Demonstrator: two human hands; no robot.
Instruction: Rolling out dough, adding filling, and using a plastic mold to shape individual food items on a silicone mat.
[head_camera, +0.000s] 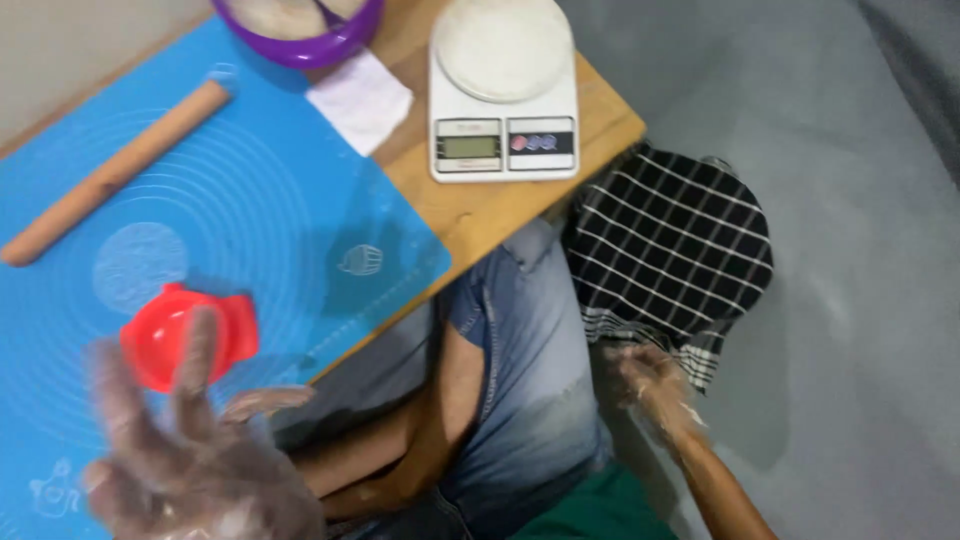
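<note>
My left hand (190, 450), in a thin clear plastic glove, hovers with fingers spread over the near edge of a blue silicone baking mat (270, 200). Just beyond its fingertips lies a red plastic dumpling mould (165, 335) on the mat. My right hand (650, 385), dusted with flour, hangs beside my lap with fingers loosely apart, touching or nearly touching a black-and-white checked cloth (670, 250) that drapes over a seat. Neither hand holds anything.
A wooden rolling pin (115, 170) lies across the mat's far left. A white kitchen scale (503, 90) sits on the wooden table (480, 210) corner, beside a purple bowl (300, 30) and a white paper napkin (360, 100). Grey floor lies right.
</note>
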